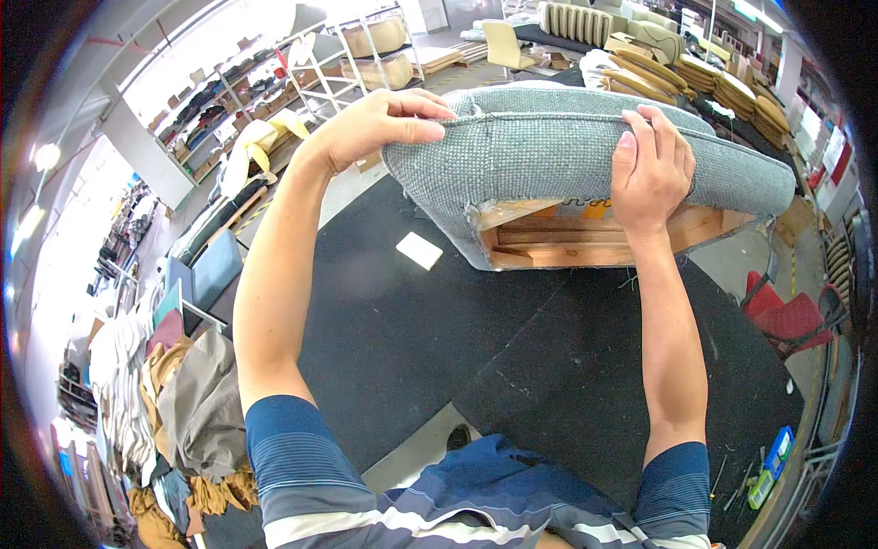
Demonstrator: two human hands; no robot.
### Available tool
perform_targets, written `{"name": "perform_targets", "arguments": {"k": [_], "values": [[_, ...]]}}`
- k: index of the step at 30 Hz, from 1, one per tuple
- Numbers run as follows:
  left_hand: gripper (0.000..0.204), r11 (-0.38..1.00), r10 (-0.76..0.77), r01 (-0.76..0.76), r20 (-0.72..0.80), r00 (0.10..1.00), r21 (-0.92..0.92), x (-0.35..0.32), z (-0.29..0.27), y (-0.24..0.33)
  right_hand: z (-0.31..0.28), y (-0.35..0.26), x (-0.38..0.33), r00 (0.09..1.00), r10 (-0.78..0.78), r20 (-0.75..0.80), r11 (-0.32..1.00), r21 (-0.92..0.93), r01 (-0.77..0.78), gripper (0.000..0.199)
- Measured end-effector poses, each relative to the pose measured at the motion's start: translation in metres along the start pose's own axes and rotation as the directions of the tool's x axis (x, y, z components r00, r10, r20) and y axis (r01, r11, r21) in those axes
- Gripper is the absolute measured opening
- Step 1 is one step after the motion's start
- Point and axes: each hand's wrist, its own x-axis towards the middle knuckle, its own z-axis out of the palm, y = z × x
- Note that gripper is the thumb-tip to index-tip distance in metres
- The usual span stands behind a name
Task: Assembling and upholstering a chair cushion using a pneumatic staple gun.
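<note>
A sofa piece (549, 156) in grey-blue woven fabric stands on the black-topped table, with a piped seam along its upper edge. Its near side is uncovered low down, showing a bare wooden frame (567, 253) and a strip of orange inside. At the left corner, my left hand (380, 128) grips the seam between thumb and fingers. Further right, my right hand (651, 174) is closed over the same edge, its fingers bent on the piping and the thumb against the fabric. Rough fabric edges hang around the frame opening.
A white card (419, 251) lies on the black table surface (412, 357). Tools and a blue-green box (771, 467) are at the right edge. Heaped cloth (206, 403) is at the left. Behind stand a white rack (320, 69), a cream chair (505, 46) and stacked cushions (722, 87).
</note>
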Motion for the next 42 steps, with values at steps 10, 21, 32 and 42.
{"name": "perform_targets", "arguments": {"k": [10, 21, 32, 42], "values": [[0.081, 0.952, 0.216, -0.209, -0.007, 0.976, 0.225, -0.025, 0.019, -0.005, -0.010, -0.001, -0.001, 1.000, -0.014, -0.005, 1.000, 0.021, 0.014, 0.024], [0.074, 0.931, 0.206, -0.184, -0.039, 0.978, 0.316, -0.106, 0.096, 0.034, -0.108, -0.013, -0.065, 0.997, -0.076, 0.028, 0.992, 0.100, 0.073, 0.030], [0.054, 0.887, 0.209, -0.098, -0.202, 0.957, 0.452, -0.217, 0.247, 0.065, -0.224, -0.028, -0.199, 0.984, 0.175, -0.021, 0.972, 0.163, -0.169, 0.030], [0.028, 0.862, 0.372, -0.232, -0.251, 0.893, 0.452, -0.277, 0.410, 0.050, -0.313, -0.004, -0.316, 0.881, 0.458, 0.117, 0.885, 0.031, -0.464, 0.046]]}}
